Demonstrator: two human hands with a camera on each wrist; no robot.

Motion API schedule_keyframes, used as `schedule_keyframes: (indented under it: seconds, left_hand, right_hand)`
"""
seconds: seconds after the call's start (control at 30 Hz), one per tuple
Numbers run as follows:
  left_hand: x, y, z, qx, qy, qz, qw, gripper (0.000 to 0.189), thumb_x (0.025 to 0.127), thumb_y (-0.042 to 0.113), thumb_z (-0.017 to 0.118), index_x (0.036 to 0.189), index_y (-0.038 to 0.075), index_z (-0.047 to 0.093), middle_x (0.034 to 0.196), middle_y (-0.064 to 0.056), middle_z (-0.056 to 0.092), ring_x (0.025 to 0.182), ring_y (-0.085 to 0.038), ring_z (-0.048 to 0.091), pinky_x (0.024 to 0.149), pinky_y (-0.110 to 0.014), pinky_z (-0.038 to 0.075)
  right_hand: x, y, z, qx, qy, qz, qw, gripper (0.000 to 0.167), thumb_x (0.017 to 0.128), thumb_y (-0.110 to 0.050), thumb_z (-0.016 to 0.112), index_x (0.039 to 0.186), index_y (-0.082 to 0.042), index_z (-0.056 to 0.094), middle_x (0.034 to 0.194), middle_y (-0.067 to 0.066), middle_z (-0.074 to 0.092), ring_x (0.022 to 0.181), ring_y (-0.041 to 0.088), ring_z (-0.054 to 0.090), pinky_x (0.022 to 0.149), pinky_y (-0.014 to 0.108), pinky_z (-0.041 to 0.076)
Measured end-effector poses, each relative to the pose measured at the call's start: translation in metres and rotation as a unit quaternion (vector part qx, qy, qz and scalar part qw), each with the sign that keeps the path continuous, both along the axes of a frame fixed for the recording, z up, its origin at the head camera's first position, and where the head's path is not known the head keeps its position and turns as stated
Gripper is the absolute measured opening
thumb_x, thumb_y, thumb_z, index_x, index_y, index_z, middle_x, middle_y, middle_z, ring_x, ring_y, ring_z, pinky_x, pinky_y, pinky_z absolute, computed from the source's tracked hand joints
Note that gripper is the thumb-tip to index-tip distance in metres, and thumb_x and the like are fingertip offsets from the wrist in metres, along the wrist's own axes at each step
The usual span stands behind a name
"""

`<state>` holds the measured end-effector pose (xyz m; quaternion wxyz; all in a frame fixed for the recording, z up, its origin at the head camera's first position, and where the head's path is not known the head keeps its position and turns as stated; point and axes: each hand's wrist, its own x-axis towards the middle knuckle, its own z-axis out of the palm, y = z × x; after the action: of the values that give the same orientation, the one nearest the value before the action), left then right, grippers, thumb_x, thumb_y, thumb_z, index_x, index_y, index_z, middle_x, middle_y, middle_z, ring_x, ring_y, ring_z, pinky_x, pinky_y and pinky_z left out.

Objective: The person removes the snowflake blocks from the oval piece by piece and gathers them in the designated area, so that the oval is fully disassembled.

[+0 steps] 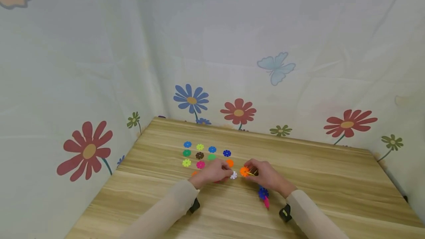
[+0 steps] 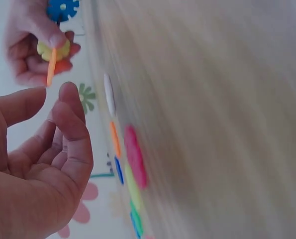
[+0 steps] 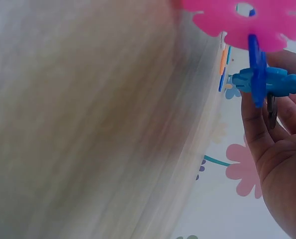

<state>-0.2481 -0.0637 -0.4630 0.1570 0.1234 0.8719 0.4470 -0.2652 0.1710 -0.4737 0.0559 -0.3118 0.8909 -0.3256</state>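
My right hand (image 1: pixel 268 177) grips a chain of slotted plastic flower discs joined edge to edge. An orange disc (image 1: pixel 244 172) forms the end toward the left hand, with a yellow disc (image 2: pixel 61 51) behind it. Further along come a dark brown disc (image 3: pixel 272 113), a light blue disc (image 3: pixel 283 82), a dark blue disc (image 1: pixel 263 193) and a pink disc (image 3: pixel 267 25) hanging lowest. My left hand (image 1: pixel 215 171) hovers over the table, thumb and index finger apart with nothing between them. Close by its fingertips lies a white disc (image 1: pixel 234 175).
Rows of loose discs lie on the wooden table (image 1: pixel 315 180) left of centre, among them a blue disc (image 1: pixel 187 144), a brown disc (image 1: pixel 199 155), a pink disc (image 1: pixel 200 165) and an orange disc (image 1: pixel 230 163). A flower-printed cloth (image 1: pixel 212 65) stands behind the table.
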Motion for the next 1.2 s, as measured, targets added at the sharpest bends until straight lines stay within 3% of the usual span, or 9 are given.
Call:
schedule_keyframes:
  seconds: [0.37,0.7,0.97,1.2]
  left_hand:
    - [-0.003,0.023,-0.002,0.108,-0.053,0.029,0.9923,0.017,0.093,0.017,0.061,0.092,0.002,0.069,0.081,-0.01,0.069,0.072,-0.019,0.063,0.063,-0.03,0.051]
    - [-0.006,0.029,-0.015,0.137,-0.046,0.037,0.9888,0.008,0.088,0.01,0.066,0.087,0.002,0.067,0.073,-0.008,0.067,0.063,-0.014,0.061,0.056,-0.027,0.049]
    - [-0.004,0.025,-0.014,0.165,-0.061,0.06,0.9827,0.006,0.09,0.007,0.063,0.088,0.002,0.065,0.079,-0.012,0.068,0.064,-0.016,0.061,0.057,-0.027,0.05]
    - [-0.004,0.021,-0.012,0.179,-0.065,0.066,0.9795,0.007,0.09,0.007,0.062,0.088,0.001,0.064,0.079,-0.013,0.068,0.065,-0.016,0.062,0.056,-0.028,0.05]
  right_hand:
    - [0.0,0.0,-0.002,-0.029,-0.004,0.022,0.9993,0.027,0.083,-0.015,0.074,0.105,-0.014,0.058,0.095,-0.007,0.064,0.084,0.01,0.061,0.076,0.028,0.051]
    - [0.002,0.001,-0.004,-0.035,0.012,0.039,0.9986,0.027,0.083,-0.013,0.074,0.106,-0.013,0.059,0.098,-0.006,0.063,0.084,0.009,0.06,0.076,0.029,0.051]
    - [0.006,0.003,-0.007,-0.042,0.011,0.032,0.9986,0.03,0.081,-0.006,0.074,0.107,-0.012,0.06,0.104,-0.001,0.064,0.093,0.015,0.061,0.082,0.034,0.051]
    - [0.006,0.007,-0.009,-0.06,0.022,0.035,0.9974,0.029,0.08,0.0,0.073,0.105,-0.009,0.062,0.102,0.003,0.064,0.088,0.016,0.061,0.074,0.031,0.052]
